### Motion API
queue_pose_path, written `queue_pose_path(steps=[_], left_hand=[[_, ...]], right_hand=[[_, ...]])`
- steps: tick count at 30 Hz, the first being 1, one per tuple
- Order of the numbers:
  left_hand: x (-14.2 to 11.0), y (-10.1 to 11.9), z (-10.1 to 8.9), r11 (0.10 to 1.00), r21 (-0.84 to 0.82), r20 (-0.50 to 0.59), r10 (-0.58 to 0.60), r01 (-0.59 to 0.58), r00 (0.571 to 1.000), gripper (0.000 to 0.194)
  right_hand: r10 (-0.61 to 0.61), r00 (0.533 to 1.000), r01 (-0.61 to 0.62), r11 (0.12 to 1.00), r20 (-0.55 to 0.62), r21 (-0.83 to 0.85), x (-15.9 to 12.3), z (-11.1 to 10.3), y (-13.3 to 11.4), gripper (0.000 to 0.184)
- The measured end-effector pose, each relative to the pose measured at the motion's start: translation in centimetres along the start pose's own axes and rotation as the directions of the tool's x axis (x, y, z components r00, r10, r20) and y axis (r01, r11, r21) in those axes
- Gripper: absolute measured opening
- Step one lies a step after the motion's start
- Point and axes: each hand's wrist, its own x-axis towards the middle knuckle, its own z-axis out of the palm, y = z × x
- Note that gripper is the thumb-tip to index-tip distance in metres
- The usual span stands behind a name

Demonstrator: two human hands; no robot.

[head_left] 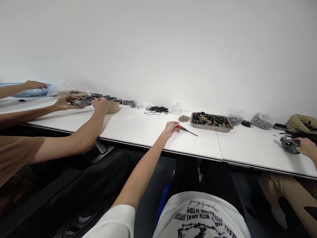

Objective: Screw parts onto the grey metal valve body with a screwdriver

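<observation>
My left hand (170,127) reaches out over the white table (138,129) and rests on it, its fingers curled round the red handle of a small screwdriver (186,130). The screwdriver lies flat, with its dark shaft pointing right. A small heap of brass bits (184,118) sits just behind it. To its right stands a grey tray (229,126) full of black and brass parts. My right hand is out of view.
At the left, a co-worker in a brown shirt has both hands (81,103) on a row of grey parts (111,98). Another person's hand (307,147) at the right edge holds a grey part (288,145). Black rings (156,109) and small bags lie along the wall.
</observation>
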Motion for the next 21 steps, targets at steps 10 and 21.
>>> queue_pose_path(steps=[10,21], left_hand=[[-0.2,-0.1,-0.3,1.0,-0.017,0.016,0.013,-0.013,1.0,0.017],[-0.1,-0.4,-0.7,0.998,0.063,0.041,0.005,-0.007,0.999,0.013]], right_hand=[[-0.059,0.96,0.091,0.99,0.272,-0.106,-7.4,5.2,-15.4,0.046],[-0.034,0.922,-0.022,0.99,0.386,0.141,-12.4,10.1,-24.1,0.034]])
